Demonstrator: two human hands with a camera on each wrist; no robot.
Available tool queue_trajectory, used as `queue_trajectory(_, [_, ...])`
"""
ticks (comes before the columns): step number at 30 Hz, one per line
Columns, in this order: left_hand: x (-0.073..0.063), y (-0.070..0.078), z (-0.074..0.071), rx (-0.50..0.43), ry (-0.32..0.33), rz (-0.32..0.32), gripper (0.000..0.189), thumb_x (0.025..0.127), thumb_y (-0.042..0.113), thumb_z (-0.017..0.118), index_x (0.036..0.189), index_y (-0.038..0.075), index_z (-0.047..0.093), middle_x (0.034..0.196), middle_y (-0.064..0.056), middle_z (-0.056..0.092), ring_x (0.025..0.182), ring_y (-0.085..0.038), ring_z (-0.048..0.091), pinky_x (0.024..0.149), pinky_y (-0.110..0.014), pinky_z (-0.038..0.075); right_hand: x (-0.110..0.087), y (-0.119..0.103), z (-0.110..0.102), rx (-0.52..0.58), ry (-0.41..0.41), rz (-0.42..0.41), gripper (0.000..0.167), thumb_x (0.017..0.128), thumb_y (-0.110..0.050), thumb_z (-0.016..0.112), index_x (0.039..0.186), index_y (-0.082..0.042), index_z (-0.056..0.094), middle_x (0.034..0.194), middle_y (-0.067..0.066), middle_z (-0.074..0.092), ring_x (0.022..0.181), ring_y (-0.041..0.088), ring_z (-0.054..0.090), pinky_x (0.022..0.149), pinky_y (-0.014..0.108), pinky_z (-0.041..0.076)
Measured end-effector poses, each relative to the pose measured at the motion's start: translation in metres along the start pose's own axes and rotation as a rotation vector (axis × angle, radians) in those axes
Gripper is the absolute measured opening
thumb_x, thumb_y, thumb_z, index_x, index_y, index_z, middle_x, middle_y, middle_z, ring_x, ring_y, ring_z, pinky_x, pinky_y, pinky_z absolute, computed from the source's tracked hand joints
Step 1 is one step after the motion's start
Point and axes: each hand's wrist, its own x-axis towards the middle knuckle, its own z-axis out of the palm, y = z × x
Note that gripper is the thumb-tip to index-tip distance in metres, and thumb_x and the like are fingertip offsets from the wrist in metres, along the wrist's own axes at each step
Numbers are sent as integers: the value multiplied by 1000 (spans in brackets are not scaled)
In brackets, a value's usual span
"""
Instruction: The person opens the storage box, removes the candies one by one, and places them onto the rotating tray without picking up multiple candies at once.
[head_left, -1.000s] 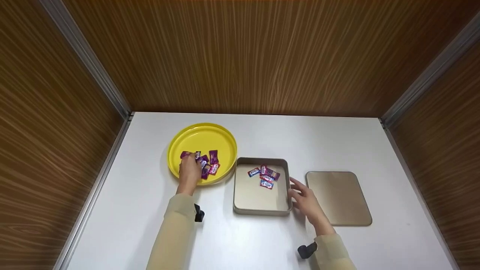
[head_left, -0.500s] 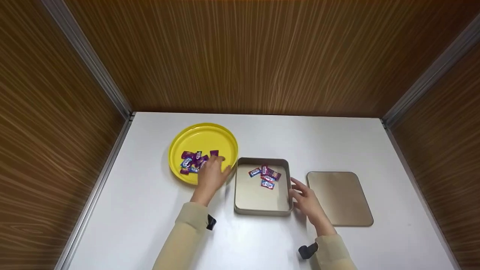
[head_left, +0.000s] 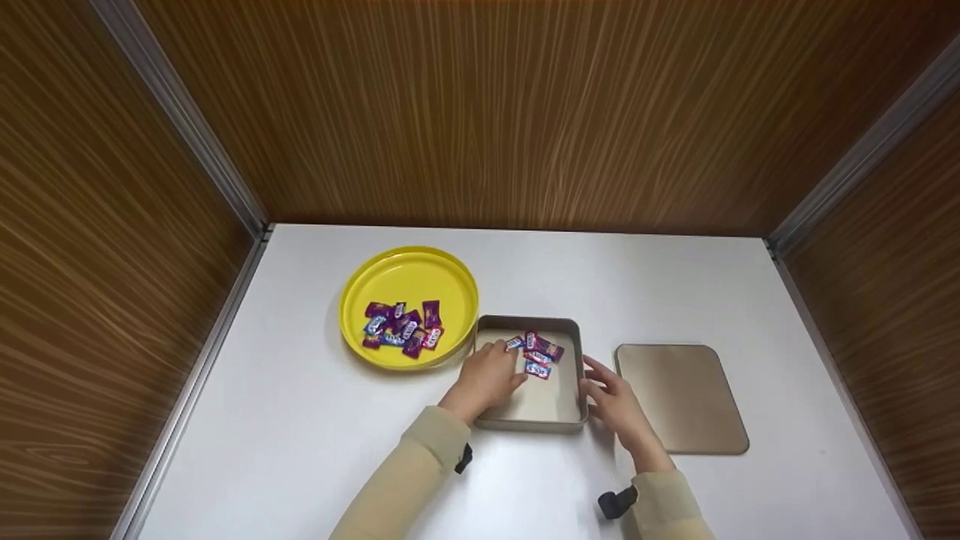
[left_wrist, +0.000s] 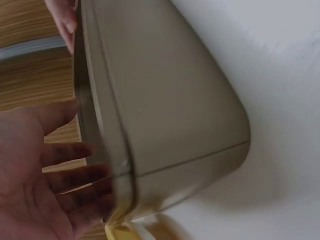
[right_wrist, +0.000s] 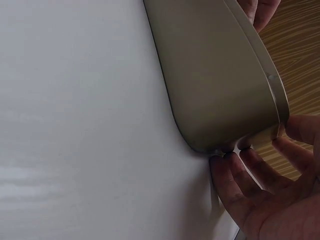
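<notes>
My left hand (head_left: 487, 375) reaches over the left wall of a square metal tin (head_left: 529, 424) in the head view. Its fingers are extended and apart in the left wrist view, the fingertips partly hidden behind the rim; no sweet shows in the palm. Several wrapped candies (head_left: 546, 348), purple, red and blue, lie in the tin near that hand. Against the tin's right wall, my right hand (head_left: 619, 405) rests its fairly straight fingers (right_wrist: 255, 165), touching the outside, with the thumb at the rim. A round yellow plate (head_left: 409, 277) bears more wrapped candies (head_left: 405, 328).
A flat metal lid (head_left: 682, 397) with rounded corners lies on the white table (head_left: 780, 315), just right of my right hand. The yellow plate's edge is close to the tin's upper left corner. Wood-patterned panels (head_left: 480, 112) enclose the table at the back and sides.
My left hand has moved right from the candies on the yellow plate to inside the tin's left part. My right hand has stayed at the tin's right wall.
</notes>
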Motion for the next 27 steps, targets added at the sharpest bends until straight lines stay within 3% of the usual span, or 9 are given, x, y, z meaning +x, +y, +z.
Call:
queue_trajectory(8, [10,6,12,65,-32,12,53,92,42,66,127,4,62,130,-15,57,116,-29,56,95,-39,48,0,-1,-1,-14,-10,20,51,102,-10,51,151,-7,36,141,25,44,127,43,47,94,48,50])
queue_trajectory(15, [12,7,17,72,-108,0,62,94,45,62,140,4,53,141,-16,50,129,-32,47,106,-40,40,0,2,0,-27,-5,12,52,101,-9,51,151,-7,37,139,26,45,127,44,48,93,48,50])
queue_trajectory(18, [11,8,20,90,-129,-9,62,94,46,62,139,5,53,137,-16,53,127,-31,48,104,-42,41,0,2,0,-31,-2,8,51,101,-9,51,150,-6,37,138,26,46,126,44,48,93,48,50])
queue_trajectory(27, [4,7,22,176,-72,18,46,92,41,67,117,3,67,116,-13,58,101,-27,60,84,-42,52,1,2,0,-17,2,-2,51,101,-8,51,150,-5,38,139,28,45,126,45,48,93,49,50])
